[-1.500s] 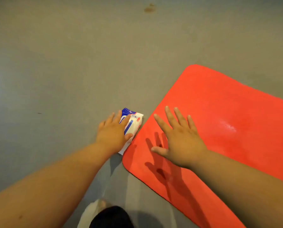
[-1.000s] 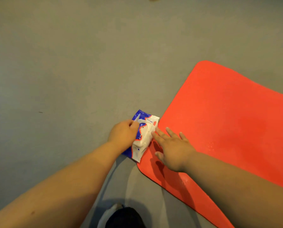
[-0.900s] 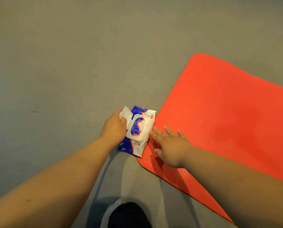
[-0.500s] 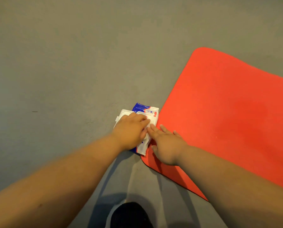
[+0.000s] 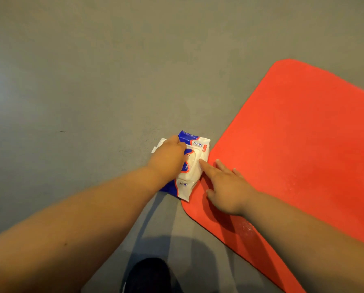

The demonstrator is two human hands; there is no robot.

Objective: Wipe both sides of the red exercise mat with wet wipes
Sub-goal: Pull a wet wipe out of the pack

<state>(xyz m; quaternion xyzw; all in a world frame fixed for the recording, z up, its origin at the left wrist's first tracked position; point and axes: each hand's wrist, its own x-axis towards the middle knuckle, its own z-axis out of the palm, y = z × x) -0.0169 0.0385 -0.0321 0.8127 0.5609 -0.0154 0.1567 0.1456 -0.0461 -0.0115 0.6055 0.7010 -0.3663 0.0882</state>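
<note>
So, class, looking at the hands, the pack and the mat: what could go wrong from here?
1. The pack lies loose on the floor, the left hand over it and only a fingertip of the right hand at its edge; a tug could lift the whole pack.
2. The mat shows shiny specks near the right hand, possibly damp; a leaning palm might slip.

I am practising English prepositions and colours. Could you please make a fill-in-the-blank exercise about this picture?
1. The wet wipes pack lies on the grey ____.
2. The exercise mat beside it is ____ in colour.
3. The left hand grips the pack; the right hand is over the ____.
Answers: floor; red; mat.
</note>
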